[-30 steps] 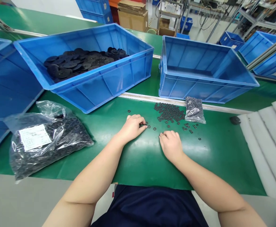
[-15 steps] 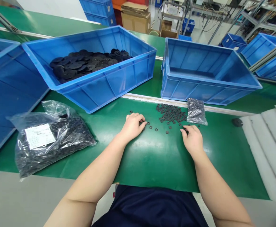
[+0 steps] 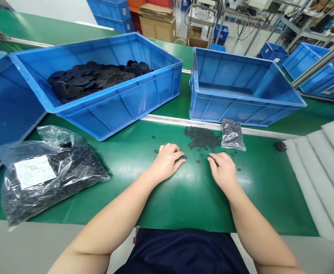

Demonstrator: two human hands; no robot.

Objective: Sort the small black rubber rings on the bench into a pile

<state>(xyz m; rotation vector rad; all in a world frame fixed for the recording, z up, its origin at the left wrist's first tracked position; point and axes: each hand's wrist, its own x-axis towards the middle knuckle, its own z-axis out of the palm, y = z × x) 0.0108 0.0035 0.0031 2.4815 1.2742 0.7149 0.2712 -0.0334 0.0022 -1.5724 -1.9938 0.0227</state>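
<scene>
My left hand (image 3: 168,161) rests low over the green work surface with its fingers curled. A small black ring (image 3: 185,157) sits between the tips of its thumb and index finger. My right hand (image 3: 223,169) faces it, thumb and index tips pressed close together; whatever they hold is hidden. Behind the hands spreads a pile of small black rings (image 3: 202,137). Several loose rings lie around, such as a ring (image 3: 198,161) between the hands and a ring (image 3: 239,169) right of my right hand. A small clear bag of dark parts (image 3: 232,135) lies beside the pile.
A blue bin (image 3: 121,89) with black discs stands back left, another blue bin (image 3: 241,104) back right. A large labelled plastic bag of dark parts (image 3: 61,182) lies at left. White foam sheets (image 3: 317,167) and a dark round piece (image 3: 280,146) are at right.
My left hand has moved right and nearer my body, exposing a ring at its left. My right hand has shifted left; loose rings now show to its right. The view has shifted slightly.
</scene>
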